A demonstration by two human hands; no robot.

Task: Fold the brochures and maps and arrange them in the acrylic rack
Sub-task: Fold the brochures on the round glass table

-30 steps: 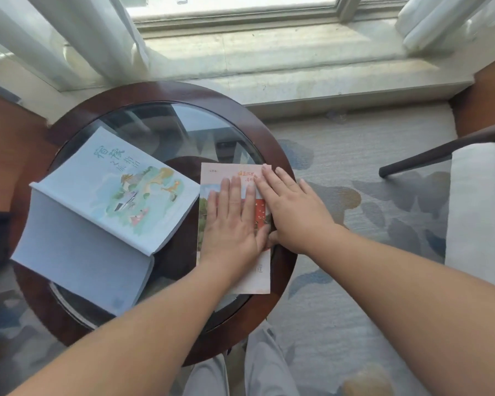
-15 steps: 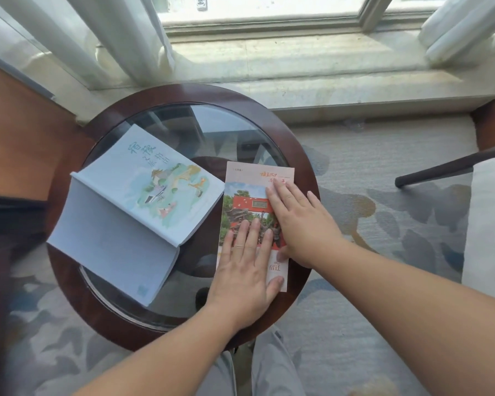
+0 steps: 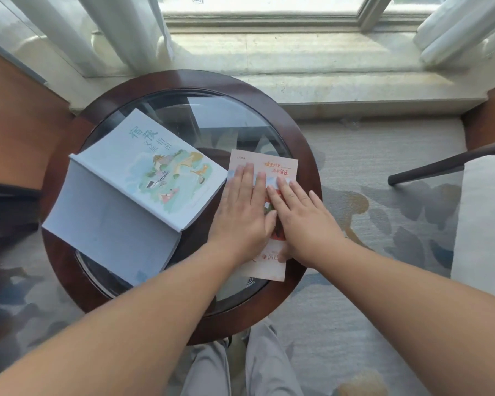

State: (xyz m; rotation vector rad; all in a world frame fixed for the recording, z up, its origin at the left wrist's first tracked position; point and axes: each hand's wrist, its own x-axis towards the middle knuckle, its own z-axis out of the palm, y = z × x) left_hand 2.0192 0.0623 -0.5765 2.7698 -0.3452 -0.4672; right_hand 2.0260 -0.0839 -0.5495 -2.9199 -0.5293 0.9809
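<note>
Round glass table (image 3: 183, 80) by window sill (image 3: 297, 67); left hand (image 3: 242, 215), right hand (image 3: 306, 221) flat on brochure (image 3: 272, 164), grip spread.

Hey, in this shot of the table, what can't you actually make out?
Head view only.
Middle of the orange brochure: covered by the left hand and right hand, pressed flat on it.
Fine print on the blue booklet: too small.
The acrylic rack: not in frame.
</note>
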